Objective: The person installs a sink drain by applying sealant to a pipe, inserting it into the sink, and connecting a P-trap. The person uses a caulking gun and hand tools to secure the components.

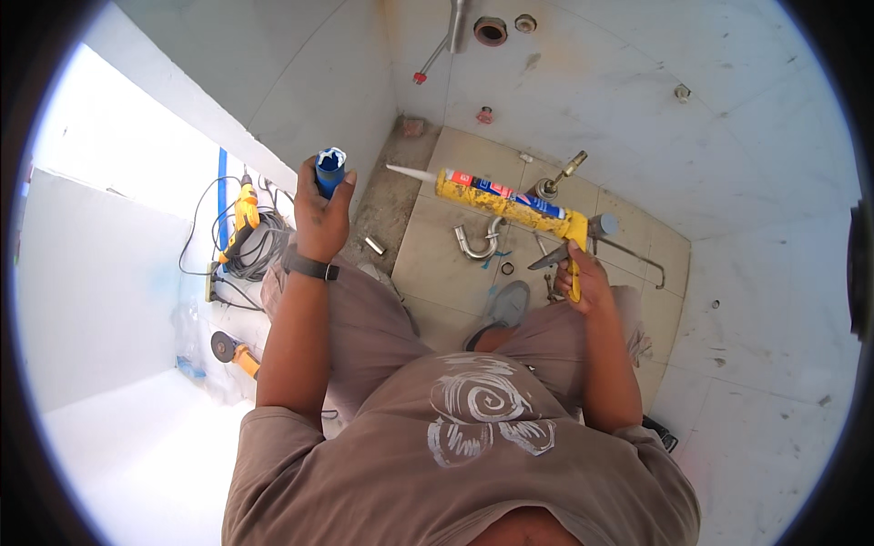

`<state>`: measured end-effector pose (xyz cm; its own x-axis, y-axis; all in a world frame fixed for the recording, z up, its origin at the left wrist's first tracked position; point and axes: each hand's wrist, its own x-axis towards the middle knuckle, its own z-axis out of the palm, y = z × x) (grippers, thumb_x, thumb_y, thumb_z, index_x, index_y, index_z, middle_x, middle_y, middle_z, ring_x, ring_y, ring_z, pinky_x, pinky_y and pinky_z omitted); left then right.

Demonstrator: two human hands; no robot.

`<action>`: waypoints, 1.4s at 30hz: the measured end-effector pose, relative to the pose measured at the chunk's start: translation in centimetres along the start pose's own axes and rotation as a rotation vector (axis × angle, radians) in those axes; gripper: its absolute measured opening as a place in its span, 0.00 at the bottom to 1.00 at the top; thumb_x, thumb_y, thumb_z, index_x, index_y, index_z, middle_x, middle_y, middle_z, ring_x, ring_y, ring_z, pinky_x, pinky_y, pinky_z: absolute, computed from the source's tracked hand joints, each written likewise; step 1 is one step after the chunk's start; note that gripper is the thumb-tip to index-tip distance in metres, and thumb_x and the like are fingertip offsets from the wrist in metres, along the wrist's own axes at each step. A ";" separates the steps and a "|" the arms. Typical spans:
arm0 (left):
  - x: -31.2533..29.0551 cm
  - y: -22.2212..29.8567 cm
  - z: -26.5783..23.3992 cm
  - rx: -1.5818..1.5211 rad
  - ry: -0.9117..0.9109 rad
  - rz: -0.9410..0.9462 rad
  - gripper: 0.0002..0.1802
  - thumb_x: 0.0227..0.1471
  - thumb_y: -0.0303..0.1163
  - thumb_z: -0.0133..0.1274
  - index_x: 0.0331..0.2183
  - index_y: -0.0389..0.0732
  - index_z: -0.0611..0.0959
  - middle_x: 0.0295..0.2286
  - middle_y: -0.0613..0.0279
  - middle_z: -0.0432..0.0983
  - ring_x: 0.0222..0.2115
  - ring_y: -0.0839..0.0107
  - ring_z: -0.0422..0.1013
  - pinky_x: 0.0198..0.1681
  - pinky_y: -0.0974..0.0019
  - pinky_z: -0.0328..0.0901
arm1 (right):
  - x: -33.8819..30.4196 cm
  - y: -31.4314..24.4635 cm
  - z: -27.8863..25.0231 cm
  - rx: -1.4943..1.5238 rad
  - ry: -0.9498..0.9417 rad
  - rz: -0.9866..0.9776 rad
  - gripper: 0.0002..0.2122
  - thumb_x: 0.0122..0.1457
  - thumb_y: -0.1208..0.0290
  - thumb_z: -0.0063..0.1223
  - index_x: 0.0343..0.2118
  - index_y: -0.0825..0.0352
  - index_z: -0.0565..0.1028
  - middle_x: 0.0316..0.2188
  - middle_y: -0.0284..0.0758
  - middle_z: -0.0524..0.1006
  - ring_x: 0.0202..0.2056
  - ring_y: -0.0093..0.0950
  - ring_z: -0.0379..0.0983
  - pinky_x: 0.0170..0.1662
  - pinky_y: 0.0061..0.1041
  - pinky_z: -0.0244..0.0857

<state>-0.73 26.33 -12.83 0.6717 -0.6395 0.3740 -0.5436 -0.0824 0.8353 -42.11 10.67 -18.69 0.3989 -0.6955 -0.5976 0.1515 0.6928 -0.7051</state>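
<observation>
My left hand [320, 227] is wrapped round a short blue pipe piece [329, 176], held upright. White paste, looking like sealant, lies around its upper rim. In my right hand [591, 284] is the handle of a yellow caulking gun [457, 188], smeared with dark dirt and loaded with a cartridge [523, 198]. Its pale nozzle [411, 171] points left toward the blue pipe, with a gap between them. The gun's bent rod [637, 255] sticks out on the right.
A chrome U-bend [476, 244] and a short metal tube [374, 244] lie on the floor. Behind the gun stands a brass fitting [572, 165]. At left are a yellow drill [244, 217], coiled cable [258, 257] and an angle grinder [238, 355]. The tiled wall has a drain opening [490, 32].
</observation>
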 end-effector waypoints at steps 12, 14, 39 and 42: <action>0.0 0.6 0.7 0.016 -0.136 -0.112 0.24 0.55 0.35 0.63 0.50 0.36 0.76 0.36 0.55 0.79 0.36 0.66 0.74 0.44 0.63 0.69 | 13.7 8.2 -0.6 0.042 0.140 0.386 0.12 0.67 0.55 0.56 0.41 0.58 0.71 0.23 0.30 0.71 0.17 0.19 0.62 0.17 0.18 0.58; -0.2 0.6 1.0 0.031 -0.158 -0.111 0.24 0.55 0.35 0.63 0.50 0.36 0.76 0.36 0.55 0.79 0.36 0.66 0.74 0.44 0.63 0.69 | 15.8 11.2 -0.8 0.105 0.233 0.426 0.12 0.68 0.55 0.55 0.42 0.57 0.70 0.23 0.30 0.71 0.17 0.19 0.62 0.17 0.18 0.58; -0.7 0.4 1.7 -0.042 -0.275 -0.176 0.24 0.53 0.29 0.64 0.51 0.35 0.78 0.36 0.60 0.79 0.38 0.72 0.73 0.47 0.68 0.68 | 23.4 23.6 -8.8 -0.594 0.560 0.363 0.21 0.65 0.46 0.56 0.44 0.64 0.78 0.34 0.35 0.79 0.32 0.35 0.76 0.36 0.39 0.70; -0.8 0.9 1.3 0.014 -0.278 -0.118 0.24 0.52 0.26 0.64 0.51 0.36 0.79 0.40 0.56 0.80 0.44 0.67 0.76 0.51 0.65 0.68 | 24.8 25.4 -10.4 -0.967 0.511 0.439 0.25 0.64 0.50 0.54 0.50 0.71 0.79 0.45 0.45 0.82 0.48 0.42 0.80 0.49 0.37 0.72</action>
<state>-2.49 25.76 -12.89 0.5681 -0.8094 0.1484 -0.4781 -0.1779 0.8601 -37.78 9.05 -55.41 -0.1959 -0.5814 -0.7897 -0.7452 0.6117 -0.2655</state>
